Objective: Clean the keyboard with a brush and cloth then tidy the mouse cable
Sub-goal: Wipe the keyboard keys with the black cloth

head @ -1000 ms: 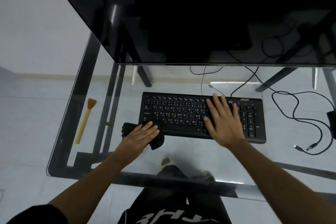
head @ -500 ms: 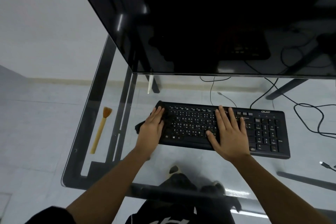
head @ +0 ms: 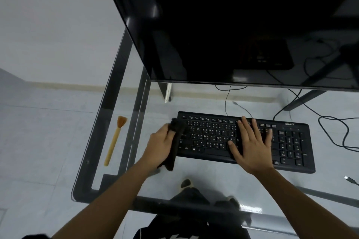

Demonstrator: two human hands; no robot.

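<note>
**At the keyboard's left end: cloth gripped, keys lying to its right**

At the left short edge of the keyboard (head: 246, 141), the left hand (head: 161, 146) is seen clamped on a dark cloth (head: 175, 145), its grip closed round the bunched fabric. The cloth is pressed against that end and hangs down past the front edge onto the glass bench (head: 204, 182). The keyboard's long axis runs left to right, so the uncleaned keys lie to the right of the grip. The right hand (head: 252, 143) is laid flat on the middle keys, fingers spread, holding nothing; steadying is the likely purpose. The brush (head: 114, 141) is left on the bench well to the left, nearer the left hand, untouched. The cable (head: 338, 137) is seen looped off to the right.

Compared with half a second earlier, the left hand is turned on edge rather than flat, and the cloth is now gathered along the keyboard's end instead of lying under the palm. The right hand's place is unchanged.
</note>
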